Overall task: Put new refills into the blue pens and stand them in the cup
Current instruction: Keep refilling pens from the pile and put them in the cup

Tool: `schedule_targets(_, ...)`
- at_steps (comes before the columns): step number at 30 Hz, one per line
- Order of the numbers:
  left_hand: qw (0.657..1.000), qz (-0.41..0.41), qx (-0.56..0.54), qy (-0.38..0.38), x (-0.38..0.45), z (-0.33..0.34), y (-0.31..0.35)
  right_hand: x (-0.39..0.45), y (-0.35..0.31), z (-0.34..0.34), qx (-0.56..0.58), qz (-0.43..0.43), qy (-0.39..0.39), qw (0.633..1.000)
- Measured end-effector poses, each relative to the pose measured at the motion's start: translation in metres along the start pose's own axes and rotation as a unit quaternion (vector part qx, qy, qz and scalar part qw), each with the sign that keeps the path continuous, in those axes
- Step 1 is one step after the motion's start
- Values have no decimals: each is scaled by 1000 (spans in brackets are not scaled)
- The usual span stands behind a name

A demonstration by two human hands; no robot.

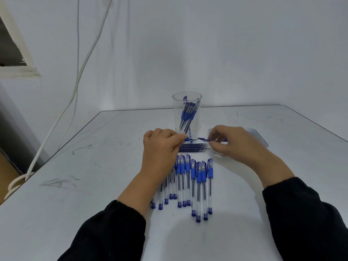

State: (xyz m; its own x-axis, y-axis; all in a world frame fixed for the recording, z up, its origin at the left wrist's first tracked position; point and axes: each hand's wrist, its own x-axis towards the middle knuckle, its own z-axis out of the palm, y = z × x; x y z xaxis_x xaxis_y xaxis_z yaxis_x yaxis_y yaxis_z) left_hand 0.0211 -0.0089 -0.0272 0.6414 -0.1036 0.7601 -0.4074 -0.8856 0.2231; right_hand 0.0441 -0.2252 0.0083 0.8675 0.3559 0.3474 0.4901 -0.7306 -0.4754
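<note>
Crosswise, pen (190, 139) pinched between both hands.

Pens (190, 183): clear barrels, blue caps, lying in a row.
Refills (194, 147): bundled flat behind them.
Cup (187, 113): clear, upright, holding perhaps five pens.

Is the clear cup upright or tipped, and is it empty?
Upright and not empty. The clear cup stands on the table with its rim level, and several blue pens lean inside it.
</note>
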Motion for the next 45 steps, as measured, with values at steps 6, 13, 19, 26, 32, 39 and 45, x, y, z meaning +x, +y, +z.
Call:
schedule_targets(6,1000,10,14,-5,0,0,3,1,-3,11,23,-7,-10,1000)
schedule_targets(13,1000,27,8,7,0,2,3,1,-11,15,169,16,3,986)
schedule_targets(19,1000,18,12,22,0,1,8,3,-16,21,258,61,18,964)
schedule_targets(26,999,-5,-28,45,1,4,14,4,-20,21,291,71,39,953)
schedule_targets(32,998,-11,-33,46,1,8,15,6,-19,23,292,76,29,953)
schedule_targets(39,998,8,-33,59,1,10,13,6,-20,27,307,75,33,948)
schedule_targets(45,998,27,-15,45,5,5,11,6,-19,24,336,76,36,938)
